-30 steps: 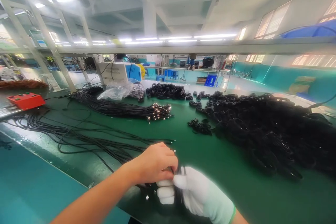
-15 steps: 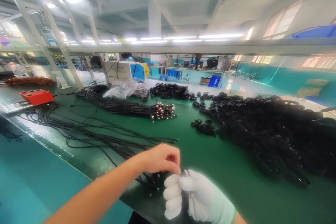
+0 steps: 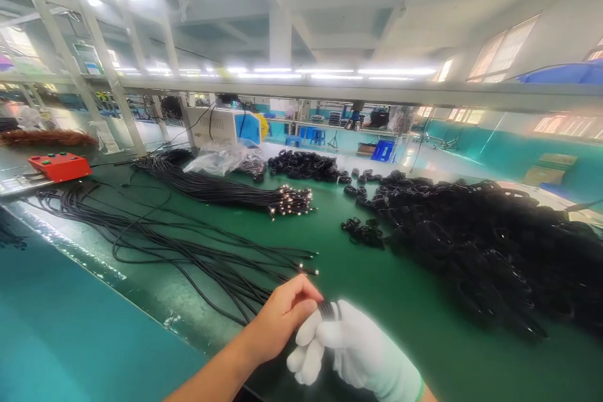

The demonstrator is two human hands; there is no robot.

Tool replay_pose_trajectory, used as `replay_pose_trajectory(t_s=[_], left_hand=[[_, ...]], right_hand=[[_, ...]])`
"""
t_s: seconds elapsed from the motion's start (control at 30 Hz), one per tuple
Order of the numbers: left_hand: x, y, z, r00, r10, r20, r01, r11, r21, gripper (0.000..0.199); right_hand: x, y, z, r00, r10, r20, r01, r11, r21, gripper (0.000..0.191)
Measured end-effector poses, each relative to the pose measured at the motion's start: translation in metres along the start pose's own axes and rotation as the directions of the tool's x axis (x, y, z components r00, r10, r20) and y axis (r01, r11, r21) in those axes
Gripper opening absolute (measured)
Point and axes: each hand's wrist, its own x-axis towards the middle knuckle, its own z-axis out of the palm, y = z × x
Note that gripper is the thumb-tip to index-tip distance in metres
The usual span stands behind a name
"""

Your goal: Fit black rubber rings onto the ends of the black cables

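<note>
My right hand (image 3: 348,342), in a white glove with a green cuff, is closed around a small bundle of black cables (image 3: 326,310) at the table's near side. My bare left hand (image 3: 287,311) meets it from the left, thumb and forefinger pinched at the bundle's upper end. What lies between those fingertips is too small to make out. Just beyond my left hand, loose black cables (image 3: 188,245) spread leftward over the green table, a few with metal connector ends showing.
A thick bundle of black cables (image 3: 226,191) with shiny connector ends lies farther back. Coiled black cables (image 3: 461,245) heap up on the right, beside a small black pile (image 3: 363,231). A red button box (image 3: 61,166) sits at left, and a clear plastic bag (image 3: 226,158) lies behind.
My left hand has moved down and slightly right, closer against the gloved hand. Connector ends of the loose cables now show beyond it. The camera view has shifted slightly.
</note>
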Motion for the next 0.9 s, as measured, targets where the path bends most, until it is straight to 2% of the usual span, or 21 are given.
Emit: replay_pose_trajectory(t_s=[0.1,0.2,0.27,0.4,0.5,0.57,0.63,0.7,0.73,0.83,0.9], left_hand=[[-0.002,-0.001,0.004,0.989,0.120,-0.091,-0.113,0.990,0.082,0.019],[-0.004,0.001,0.007,0.998,0.061,-0.013,-0.061,0.998,0.021,0.011],[-0.006,0.003,0.007,0.999,0.033,0.030,-0.033,0.999,-0.009,0.010],[-0.012,0.006,0.006,0.991,0.130,-0.020,-0.129,0.990,0.064,0.011],[-0.020,0.009,0.010,0.975,0.213,-0.058,-0.206,0.972,0.112,0.012],[-0.025,0.010,0.013,0.946,0.307,-0.105,-0.288,0.944,0.163,0.011],[-0.029,0.008,0.017,0.881,0.449,-0.150,-0.407,0.880,0.245,0.014],[-0.031,0.005,0.020,0.814,0.563,-0.146,-0.497,0.804,0.328,0.020],[-0.031,0.004,0.020,0.797,0.590,-0.131,-0.518,0.779,0.355,0.023],[-0.030,0.002,0.020,0.790,0.605,-0.104,-0.530,0.758,0.381,0.023],[-0.030,0.006,0.019,0.767,0.632,-0.107,-0.553,0.737,0.387,0.023]], right_hand=[[-0.001,-0.005,0.001,0.999,-0.011,0.050,0.014,0.998,-0.065,0.032],[-0.003,-0.013,0.005,0.996,-0.008,0.083,0.015,0.996,-0.091,0.031],[-0.005,-0.017,0.008,0.995,0.044,0.093,-0.032,0.991,-0.126,0.029],[-0.010,-0.023,0.012,0.981,0.176,0.082,-0.142,0.939,-0.313,0.025],[-0.014,-0.023,0.011,0.979,0.188,0.074,-0.141,0.897,-0.420,0.025],[-0.017,-0.023,0.010,0.981,0.186,0.059,-0.142,0.888,-0.438,0.027],[-0.018,-0.023,0.009,0.983,0.180,0.043,-0.141,0.877,-0.459,0.030],[-0.019,-0.023,0.011,0.986,0.168,0.024,-0.136,0.868,-0.478,0.032],[-0.019,-0.023,0.012,0.987,0.161,0.016,-0.133,0.863,-0.488,0.032],[-0.019,-0.025,0.017,0.987,0.162,0.006,-0.136,0.846,-0.516,0.032],[-0.019,-0.029,0.021,0.982,0.190,0.016,-0.153,0.832,-0.534,0.032]])
